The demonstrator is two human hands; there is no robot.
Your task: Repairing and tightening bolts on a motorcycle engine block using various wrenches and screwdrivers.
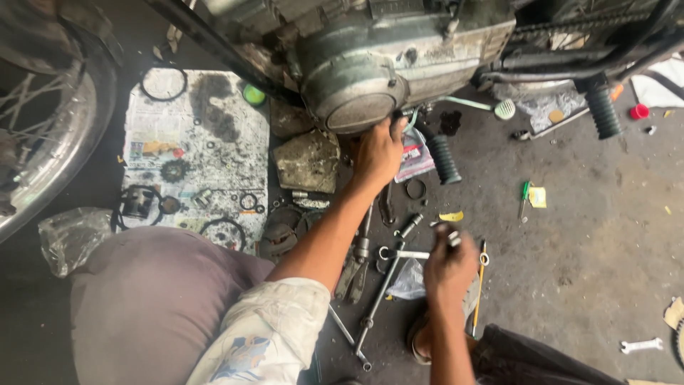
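Grimy concrete floor (584, 249) lay under the motorcycle engine cover (356, 85), where the left hand (377, 153) pressed, fingers spread. Right hand (449, 267) clutched a small socket piece (452, 237) (blurred) above scattered wrenches (377, 285); fitting seemed underway, needing careful alignment.

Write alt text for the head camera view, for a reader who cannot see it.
A person crouched on a grimy workshop floor presses the left hand against the underside of a motorcycle engine cover, while the right hand grips a small metal tool above scattered wrenches. To the left, a sheet of newspaper holds gears, rings and gaskets beside a spoked wheel.
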